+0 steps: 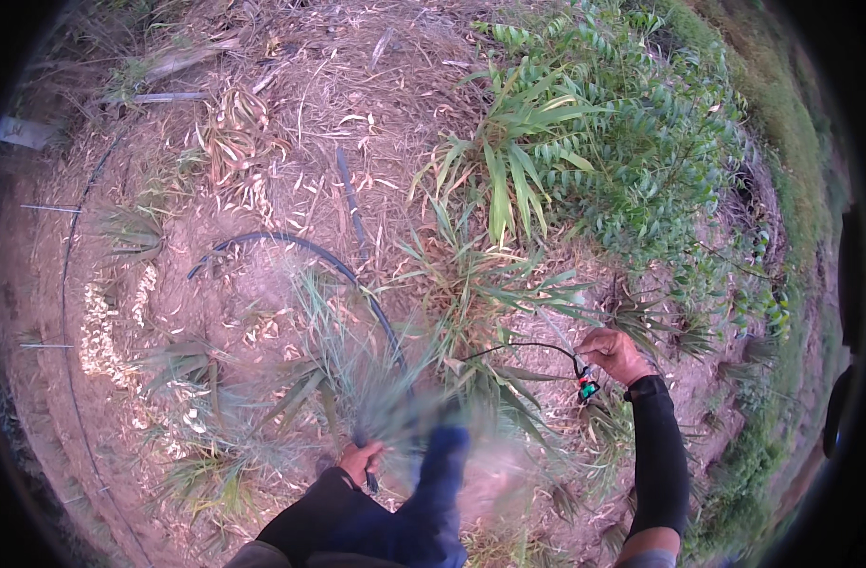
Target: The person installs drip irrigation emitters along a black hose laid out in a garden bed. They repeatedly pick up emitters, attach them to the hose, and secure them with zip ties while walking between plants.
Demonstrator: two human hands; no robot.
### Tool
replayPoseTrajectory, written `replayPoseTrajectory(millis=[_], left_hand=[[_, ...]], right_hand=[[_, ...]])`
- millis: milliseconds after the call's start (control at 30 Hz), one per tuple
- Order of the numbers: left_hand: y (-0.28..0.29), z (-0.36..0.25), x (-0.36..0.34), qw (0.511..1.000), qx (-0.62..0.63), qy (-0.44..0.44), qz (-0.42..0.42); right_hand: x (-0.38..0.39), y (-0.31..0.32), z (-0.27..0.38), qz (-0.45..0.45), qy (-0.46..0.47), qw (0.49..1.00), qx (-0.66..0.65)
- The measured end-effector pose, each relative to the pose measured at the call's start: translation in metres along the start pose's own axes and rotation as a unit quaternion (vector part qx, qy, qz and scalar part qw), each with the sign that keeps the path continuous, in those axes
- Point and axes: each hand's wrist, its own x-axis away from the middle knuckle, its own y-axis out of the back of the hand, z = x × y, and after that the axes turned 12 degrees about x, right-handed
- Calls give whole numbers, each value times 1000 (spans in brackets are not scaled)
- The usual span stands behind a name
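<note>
Leaf-littered soil (295, 199): right of the black hose (319, 252), right hand (615, 356) pinches thin tube (529, 344) shut-fingered, best kept unkinked; below the hose, left hand (359, 460) wraps dark shaft (372, 481).

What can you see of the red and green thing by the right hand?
The red and green thing is small, with black parts and a plastic look; red sits above green. It's just below the right hand, where a thin black tube bends down to it. I can't tell if they touch.
</note>
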Motion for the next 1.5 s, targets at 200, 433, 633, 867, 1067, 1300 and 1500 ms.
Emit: replayPoseTrajectory(millis=[200, 433, 633, 867, 1067, 1300, 1500], left_hand=[[-25, 0, 0, 1000, 0, -4, 21], [-30, -6, 2, 1000, 0, 1, 19], [-31, -7, 11, 1000, -19, -4, 22], [-25, -6, 15, 999, -1, -13, 32], [-14, -7, 17, 999, 22, -7, 33], [6, 1, 23, 999, 34, -7, 32], [28, -5, 45, 997, 71, -20, 17]], right_hand=[[7, -14, -15, 13, 19, 994, -103], [4, -15, -4, -15, -170, 970, -176], [2, -30, -2, -17, -264, 917, -297], [18, -62, 23, -271, -112, 947, -129], [32, -75, 62, -339, -92, 926, 141], [3, -107, 76, -458, -191, 844, 206], [-3, -108, 80, -448, -228, 845, 184]])
